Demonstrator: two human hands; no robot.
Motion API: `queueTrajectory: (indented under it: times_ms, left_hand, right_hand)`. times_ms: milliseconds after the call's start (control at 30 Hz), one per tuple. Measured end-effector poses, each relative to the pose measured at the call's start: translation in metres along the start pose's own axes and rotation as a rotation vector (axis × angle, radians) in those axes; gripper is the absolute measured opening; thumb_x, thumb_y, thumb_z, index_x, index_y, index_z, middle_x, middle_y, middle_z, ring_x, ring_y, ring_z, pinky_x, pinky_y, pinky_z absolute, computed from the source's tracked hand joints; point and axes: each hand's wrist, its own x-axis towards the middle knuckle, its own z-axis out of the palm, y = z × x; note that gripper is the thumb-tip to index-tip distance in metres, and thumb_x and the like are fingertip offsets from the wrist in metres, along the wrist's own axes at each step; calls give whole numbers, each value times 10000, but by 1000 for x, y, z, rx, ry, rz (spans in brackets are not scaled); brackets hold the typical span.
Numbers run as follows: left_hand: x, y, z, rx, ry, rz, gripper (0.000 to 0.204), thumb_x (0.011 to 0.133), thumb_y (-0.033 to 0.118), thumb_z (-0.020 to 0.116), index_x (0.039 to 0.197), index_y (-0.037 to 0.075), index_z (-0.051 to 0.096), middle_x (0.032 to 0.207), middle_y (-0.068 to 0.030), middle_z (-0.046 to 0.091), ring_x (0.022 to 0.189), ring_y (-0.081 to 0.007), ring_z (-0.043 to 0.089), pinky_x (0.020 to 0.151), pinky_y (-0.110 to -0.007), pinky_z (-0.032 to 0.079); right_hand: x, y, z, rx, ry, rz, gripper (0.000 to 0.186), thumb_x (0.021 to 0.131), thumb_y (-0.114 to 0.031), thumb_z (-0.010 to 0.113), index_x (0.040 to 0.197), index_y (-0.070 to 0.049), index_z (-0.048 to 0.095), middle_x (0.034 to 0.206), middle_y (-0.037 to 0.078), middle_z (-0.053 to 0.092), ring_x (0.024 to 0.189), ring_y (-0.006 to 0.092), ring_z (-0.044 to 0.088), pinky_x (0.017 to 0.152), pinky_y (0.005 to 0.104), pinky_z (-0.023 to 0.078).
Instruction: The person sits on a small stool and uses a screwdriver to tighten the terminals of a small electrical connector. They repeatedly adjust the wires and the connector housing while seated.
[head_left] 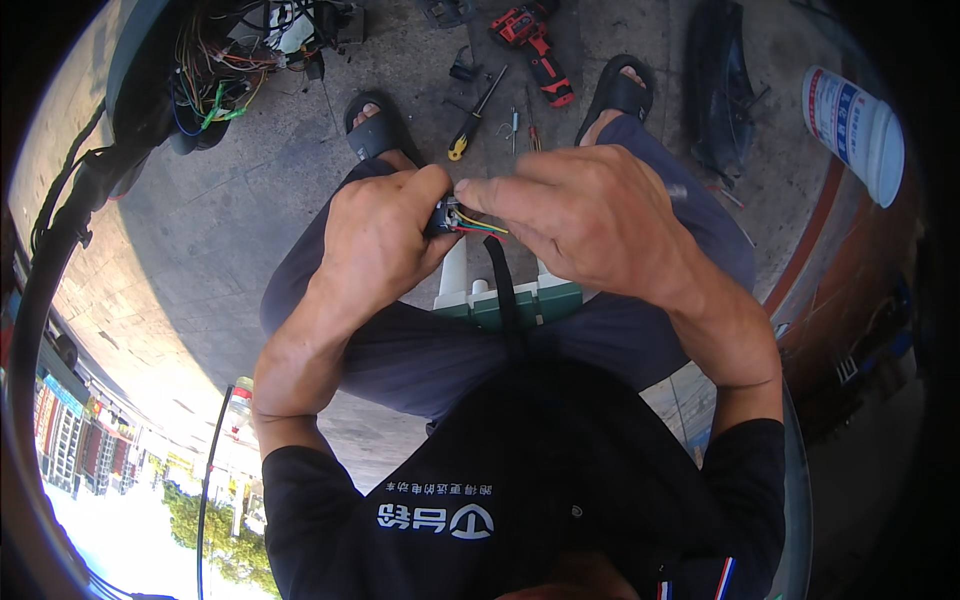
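Between the two hands, above the lap, sits a small black plug [443, 216] with a short fan of thin wires [484, 229], yellow, green and red, running out of its right side. The left hand [378, 236] is closed around the plug, thumb on top and fingers curled under, so most of the body is hidden. The right hand [590, 213] is closed too, its thumb and forefinger pinched right at the plug's end where the wires come out; whether it grips a single wire or the plug's edge cannot be told. A black strap [503, 290] hangs from under the plug toward the person's chest.

By my reading the work is in mid-course: the wires are at the plug but fan out loose, and it cannot be seen whether any is seated. Nothing shows the plug joined to anything else, so fitting it looks left to do.

Below the hands a green-and-white box [510, 298] rests between the knees. On the concrete floor [220, 230] ahead of the sandalled feet lie a yellow-handled screwdriver [474, 118], a red drill [533, 45] and a few small bits, all well apart from the hands. At upper left a tangle of coloured wiring [215, 75] hangs from a dark frame, and at far right stands a white can [853, 132].
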Motion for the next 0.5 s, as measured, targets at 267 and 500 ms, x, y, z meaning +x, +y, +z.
queueTrajectory:
  times_ms: [267, 500]
  left_hand:
    - [5, -1, -1, -66, 31, -1, 388, 663, 53, 799, 1014, 87, 637, 804, -140, 671, 767, -376, 668, 644, -424, 515]
    - [6, -1, 0, -33, 2, 2, 380, 661, 61, 809, 1001, 76, 639, 804, -137, 672, 762, -367, 667, 646, -417, 514]
  right_hand:
    - [3, 7, 0, 56, 41, 2, 182, 836, -203, 691, 1007, -143, 707, 693, 77, 645, 662, 308, 678, 550, 428, 513]
    - [2, 7, -3, 37, 14, -24, 305, 777, -40, 726, 1073, -114, 742, 695, 58, 629, 614, 249, 646, 540, 359, 494]
